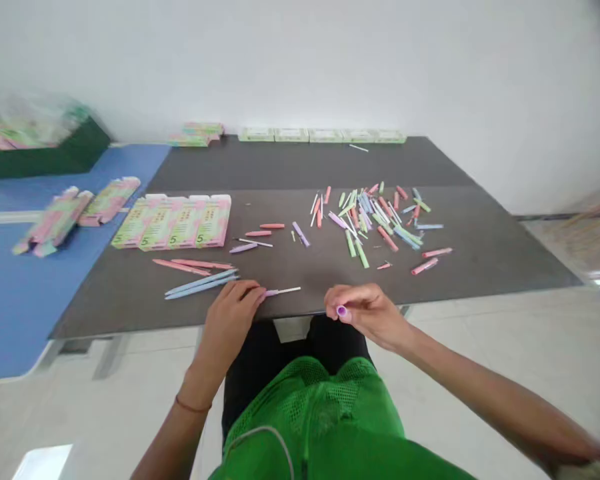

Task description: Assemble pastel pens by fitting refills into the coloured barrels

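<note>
Close to the table's front edge, my left hand (234, 308) pinches a purple pen part (271, 293) from which a thin white refill (290, 290) sticks out to the right. My right hand (363, 308) is closed around a purple pen barrel (341, 311), its hollow round end facing me; the rest of it is hidden by the fingers. Just beyond my left hand lie assembled blue pens (200, 285) and pink pens (190, 265). Farther up the table are a loose purple pen part (243, 247) and a purple barrel (301, 234).
A pile of mixed pen parts (365, 213) covers the table's right middle. Several printed boxes (180, 223) lie at the left, with more boxes (325, 136) along the wall. On the blue surface (10, 280) are folded cartons (55, 220) and a dark green bin (45, 160).
</note>
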`<state>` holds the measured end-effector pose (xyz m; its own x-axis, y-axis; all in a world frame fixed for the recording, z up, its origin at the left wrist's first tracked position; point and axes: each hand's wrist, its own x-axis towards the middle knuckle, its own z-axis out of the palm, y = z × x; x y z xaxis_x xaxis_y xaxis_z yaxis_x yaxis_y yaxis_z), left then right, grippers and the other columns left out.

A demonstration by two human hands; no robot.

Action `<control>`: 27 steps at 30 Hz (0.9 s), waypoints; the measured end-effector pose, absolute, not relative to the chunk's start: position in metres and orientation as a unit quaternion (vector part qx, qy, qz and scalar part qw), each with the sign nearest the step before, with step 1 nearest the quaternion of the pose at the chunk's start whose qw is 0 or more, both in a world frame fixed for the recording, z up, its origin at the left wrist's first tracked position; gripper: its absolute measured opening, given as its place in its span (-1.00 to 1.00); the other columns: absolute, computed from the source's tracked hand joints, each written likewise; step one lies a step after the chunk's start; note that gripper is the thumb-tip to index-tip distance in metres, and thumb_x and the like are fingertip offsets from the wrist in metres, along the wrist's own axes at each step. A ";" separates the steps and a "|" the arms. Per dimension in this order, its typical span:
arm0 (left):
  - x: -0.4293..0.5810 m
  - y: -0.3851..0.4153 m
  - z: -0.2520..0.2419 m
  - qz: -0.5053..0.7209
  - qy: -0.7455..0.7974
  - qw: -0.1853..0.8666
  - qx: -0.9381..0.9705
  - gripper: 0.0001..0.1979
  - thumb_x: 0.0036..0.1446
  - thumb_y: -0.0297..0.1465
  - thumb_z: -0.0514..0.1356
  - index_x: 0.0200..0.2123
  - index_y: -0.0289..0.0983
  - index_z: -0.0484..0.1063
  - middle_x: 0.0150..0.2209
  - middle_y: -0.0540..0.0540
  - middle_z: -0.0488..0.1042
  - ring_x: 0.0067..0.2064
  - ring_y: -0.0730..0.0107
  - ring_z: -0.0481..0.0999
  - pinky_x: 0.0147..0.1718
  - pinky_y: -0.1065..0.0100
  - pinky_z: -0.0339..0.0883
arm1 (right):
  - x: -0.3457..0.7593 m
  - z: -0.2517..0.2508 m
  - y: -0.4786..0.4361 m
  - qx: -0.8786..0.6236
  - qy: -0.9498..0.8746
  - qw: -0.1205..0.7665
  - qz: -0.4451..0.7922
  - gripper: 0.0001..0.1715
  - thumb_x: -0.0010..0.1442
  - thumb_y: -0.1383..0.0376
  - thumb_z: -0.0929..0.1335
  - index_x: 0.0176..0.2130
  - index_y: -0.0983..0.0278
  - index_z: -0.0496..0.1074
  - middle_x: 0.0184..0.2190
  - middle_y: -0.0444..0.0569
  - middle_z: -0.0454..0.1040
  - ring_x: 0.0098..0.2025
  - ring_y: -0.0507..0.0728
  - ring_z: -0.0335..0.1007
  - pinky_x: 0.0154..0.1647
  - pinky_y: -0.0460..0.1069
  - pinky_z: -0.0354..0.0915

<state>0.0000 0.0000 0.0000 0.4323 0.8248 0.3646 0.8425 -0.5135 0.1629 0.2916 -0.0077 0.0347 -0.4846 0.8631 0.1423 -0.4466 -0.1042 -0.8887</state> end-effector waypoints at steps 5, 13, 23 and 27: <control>0.004 0.000 0.003 -0.184 -0.506 0.020 -0.842 -0.81 0.45 -0.41 0.08 -0.08 -0.32 0.48 -0.05 -0.22 0.53 -0.01 0.08 0.46 0.07 0.05 0.40 | 0.288 0.032 -0.012 -0.216 -0.433 0.468 0.740 -0.84 0.17 0.34 0.57 -0.20 0.12 0.71 -0.30 -0.05 0.53 -0.26 0.06 0.38 -0.25 0.00 0.19; 0.005 -0.002 0.003 -0.175 -0.517 0.019 -0.837 -0.82 0.46 -0.39 0.06 -0.08 -0.28 0.44 -0.10 -0.20 0.51 -0.06 0.08 0.46 0.01 0.08 0.38 | 0.279 0.025 -0.012 -0.250 -0.237 0.457 0.820 -0.74 0.09 0.25 0.61 -0.19 0.21 0.65 -0.39 -0.10 0.48 -0.35 0.01 0.32 -0.34 -0.06 0.20; 0.003 0.000 -0.001 -0.200 -0.512 0.015 -0.835 -0.81 0.45 -0.39 0.06 -0.05 -0.28 0.46 -0.09 -0.21 0.50 -0.03 0.07 0.44 0.04 0.08 0.37 | 0.267 0.025 -0.004 -0.256 -0.091 0.467 0.841 -0.66 0.10 0.28 0.59 -0.12 0.27 0.57 -0.40 -0.16 0.43 -0.42 -0.05 0.23 -0.43 -0.15 0.20; 0.005 0.000 -0.002 -0.209 -0.513 0.009 -0.832 -0.82 0.45 -0.40 0.06 -0.06 -0.29 0.44 -0.09 -0.21 0.49 -0.04 0.07 0.44 0.04 0.07 0.37 | 0.264 0.025 -0.002 -0.257 -0.094 0.472 0.838 -0.66 0.11 0.30 0.58 -0.11 0.28 0.56 -0.40 -0.17 0.42 -0.44 -0.05 0.21 -0.43 -0.15 0.20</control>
